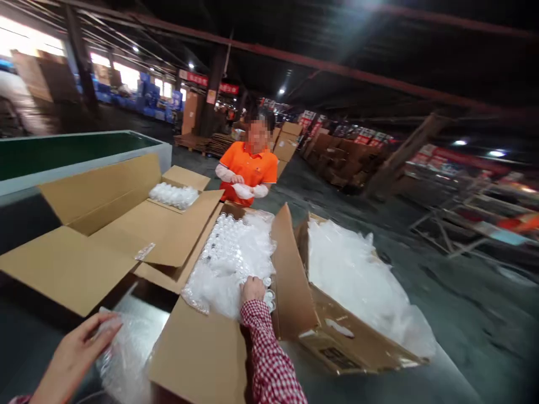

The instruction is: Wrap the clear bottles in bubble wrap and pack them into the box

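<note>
Left grip (80, 349) was lower left of frame, thumb and fingers part-curled, loosely on a clear bag (128, 356) hanging over the surface (311, 376). I had the right grip (253, 290) down in the middle box (202, 350), just below frame centre, at the clear bottles (225, 241); fingertips hidden, so I couldn't tell how far open it was or whether it had one.

Bottles stood in rows, partly under clear film (213, 289); a few showed bare just right of the right grip. Left box (67, 269), left of frame, flaps out, more bottles at its far end. Right box (353, 334), right of centre, was piled with white plastic (357, 275). Co-worker (252, 171) in orange, upper centre, had white plastic at their hands. Green belt (76, 154) at left edge.
</note>
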The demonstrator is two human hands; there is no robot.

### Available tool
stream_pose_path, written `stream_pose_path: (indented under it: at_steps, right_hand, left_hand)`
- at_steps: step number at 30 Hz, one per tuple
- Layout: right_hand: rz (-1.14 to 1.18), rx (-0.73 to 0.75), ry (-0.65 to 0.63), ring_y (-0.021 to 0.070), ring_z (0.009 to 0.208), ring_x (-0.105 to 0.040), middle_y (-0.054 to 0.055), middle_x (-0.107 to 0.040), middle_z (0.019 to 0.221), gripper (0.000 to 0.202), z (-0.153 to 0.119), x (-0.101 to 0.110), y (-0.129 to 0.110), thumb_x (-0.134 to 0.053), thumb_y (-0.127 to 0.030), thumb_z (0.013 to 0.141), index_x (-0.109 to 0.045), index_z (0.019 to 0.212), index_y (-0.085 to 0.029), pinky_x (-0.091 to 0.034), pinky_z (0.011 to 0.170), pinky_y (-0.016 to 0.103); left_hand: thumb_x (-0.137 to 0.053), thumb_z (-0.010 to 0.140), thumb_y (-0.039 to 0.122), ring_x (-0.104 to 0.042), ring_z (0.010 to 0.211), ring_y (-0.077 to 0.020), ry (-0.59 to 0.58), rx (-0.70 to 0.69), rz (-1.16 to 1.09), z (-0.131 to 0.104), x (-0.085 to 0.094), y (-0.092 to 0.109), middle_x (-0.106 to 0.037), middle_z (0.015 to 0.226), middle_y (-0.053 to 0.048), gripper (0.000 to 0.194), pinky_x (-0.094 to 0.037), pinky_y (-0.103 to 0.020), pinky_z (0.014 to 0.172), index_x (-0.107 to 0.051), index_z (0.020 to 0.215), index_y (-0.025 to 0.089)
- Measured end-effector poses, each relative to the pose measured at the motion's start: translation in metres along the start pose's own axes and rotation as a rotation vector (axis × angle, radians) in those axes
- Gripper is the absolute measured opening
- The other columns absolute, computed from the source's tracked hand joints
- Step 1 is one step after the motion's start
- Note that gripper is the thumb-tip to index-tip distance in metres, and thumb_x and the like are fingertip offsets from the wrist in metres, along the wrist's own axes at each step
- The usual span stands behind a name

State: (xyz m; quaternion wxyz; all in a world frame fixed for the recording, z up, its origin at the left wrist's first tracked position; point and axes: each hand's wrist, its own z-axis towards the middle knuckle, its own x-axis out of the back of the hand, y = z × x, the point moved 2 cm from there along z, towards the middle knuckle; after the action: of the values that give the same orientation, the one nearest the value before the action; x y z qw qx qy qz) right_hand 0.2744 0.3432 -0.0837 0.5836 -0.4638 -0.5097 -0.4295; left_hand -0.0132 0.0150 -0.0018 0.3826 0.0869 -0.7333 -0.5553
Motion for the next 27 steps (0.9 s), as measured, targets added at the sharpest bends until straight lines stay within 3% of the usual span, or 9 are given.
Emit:
stream_pose_path:
  at_steps: [5,7,10,14,17,19,22,27]
  right_hand:
    - [0.115,0.049,0.078,0.0376,0.107,-0.053,0.024,-0.062,0.102,0.02,-0.006,-0.003,-0.005,-0.058,-0.017,0.073,-0.064,0.091,-0.01,-0.04,0.089,0.045]
    - [0.212,0.064,0.112,0.0357,0.108,-0.054,0.021,-0.063,0.102,0.021,-0.007,-0.002,-0.004,-0.058,-0.017,0.071,-0.062,0.091,-0.012,-0.041,0.092,0.044]
    - [0.4,-0.024,0.208,0.0343,0.105,-0.058,0.02,-0.061,0.104,0.032,-0.009,0.011,0.002,-0.051,-0.026,0.076,-0.052,0.104,-0.012,-0.045,0.09,0.046]
    - [0.704,-0.106,0.366,0.0256,0.096,-0.064,0.018,-0.058,0.109,0.044,-0.03,0.058,-0.007,-0.041,-0.043,0.084,-0.036,0.116,-0.014,-0.053,0.08,0.039]
    - [1.25,0.037,0.455,0.0215,0.097,-0.063,0.012,-0.058,0.113,0.044,-0.078,0.106,-0.041,-0.055,-0.047,0.079,-0.04,0.11,-0.02,-0.054,0.082,0.036]
    - [1.456,0.134,0.385,0.0212,0.098,-0.063,0.01,-0.06,0.114,0.042,-0.117,0.129,-0.073,-0.061,-0.043,0.077,-0.043,0.109,-0.023,-0.055,0.081,0.037]
    - [1.578,0.327,0.204,0.0234,0.101,-0.063,0.01,-0.061,0.113,0.039,-0.169,0.141,-0.116,-0.063,-0.037,0.078,-0.043,0.109,-0.025,-0.055,0.083,0.04]
    - [1.364,0.622,0.026,0.0251,0.115,-0.054,0.01,-0.057,0.121,0.034,-0.211,0.129,-0.14,-0.053,-0.031,0.086,-0.044,0.118,-0.027,-0.047,0.097,0.045]
  left_hand:
    - [-0.052,0.077,0.056,-0.052,0.056,-0.0116,-0.105,-0.004,-0.104,0.01,-0.012,0.023,-0.057,0.062,0.004,0.041,-0.042,-0.018,0.051,-0.061,0.082,0.017]
    - [-0.047,0.081,0.055,-0.049,0.052,-0.0104,-0.109,-0.043,-0.056,0.015,-0.01,0.029,-0.049,0.056,0.006,0.043,-0.038,-0.018,0.05,-0.061,0.081,0.015]
    - [-0.042,0.084,0.051,-0.051,0.05,-0.0103,-0.089,-0.115,0.01,0.023,0.0,0.038,-0.05,0.058,0.006,0.042,-0.038,-0.018,0.051,-0.061,0.088,0.014]
    - [-0.038,0.087,0.047,-0.052,0.047,-0.0111,-0.042,-0.204,0.168,0.032,0.004,0.051,-0.053,0.054,0.006,0.036,-0.038,-0.021,0.054,-0.059,0.084,0.018]
    - [-0.044,0.084,0.046,-0.052,0.053,-0.0138,-0.007,-0.256,0.231,0.038,-0.005,0.065,-0.051,0.053,0.004,0.034,-0.035,-0.024,0.057,-0.055,0.067,0.018]
    - [-0.047,0.082,0.044,-0.052,0.057,-0.0154,0.003,-0.288,0.252,0.041,-0.012,0.074,-0.052,0.055,0.002,0.032,-0.033,-0.025,0.058,-0.057,0.065,0.018]
    - [-0.045,0.082,0.042,-0.054,0.061,-0.0159,-0.039,-0.336,0.249,0.039,-0.017,0.087,-0.059,0.062,0.0,0.032,-0.034,-0.025,0.058,-0.063,0.07,0.018]
    - [-0.036,0.087,0.045,-0.05,0.057,-0.0142,-0.092,-0.4,0.23,0.02,-0.018,0.098,-0.054,0.057,0.001,0.043,-0.033,-0.024,0.056,-0.06,0.066,0.017]
